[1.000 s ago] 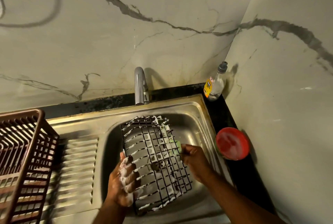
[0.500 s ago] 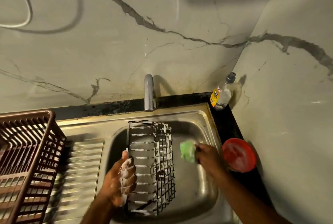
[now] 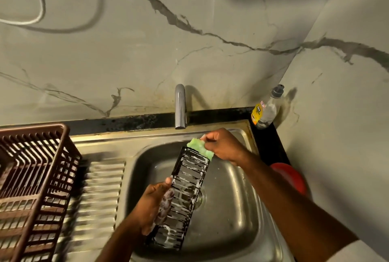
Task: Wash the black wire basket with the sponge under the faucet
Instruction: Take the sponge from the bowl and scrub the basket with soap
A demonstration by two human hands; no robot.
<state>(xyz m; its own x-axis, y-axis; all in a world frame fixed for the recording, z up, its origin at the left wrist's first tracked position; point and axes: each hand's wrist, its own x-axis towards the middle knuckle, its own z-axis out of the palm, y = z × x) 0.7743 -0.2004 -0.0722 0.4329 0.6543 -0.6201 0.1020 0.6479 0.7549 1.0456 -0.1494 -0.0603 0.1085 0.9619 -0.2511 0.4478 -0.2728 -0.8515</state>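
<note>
In the lower middle of the frame, over the steel sink [image 3: 242,209], the black wire basket [image 3: 185,194] is held on edge, streaked with white foam. Its long axis runs from the lower left, near the sink's near rim, up and to the right toward the faucet [image 3: 180,107], so its upper end points at the back of the bowl, just below and right of the spout. No water shows at the spout.

The left hand [image 3: 154,207] has its grip closed on the basket's left side at about mid-length, thumb up against the wires, fingers foamy. The right hand [image 3: 224,145] has its grip closed on the green sponge [image 3: 200,148], which is pressed on the basket's upper end.

At the left of the frame a brown plastic dish rack [image 3: 31,181] stands on the ribbed drainboard [image 3: 99,194]. In the right corner, on the dark desk [image 3: 271,146], a clear soap bottle [image 3: 266,111] stands upright, and a red lid or dish [image 3: 294,179] lies partly behind the right forearm.
</note>
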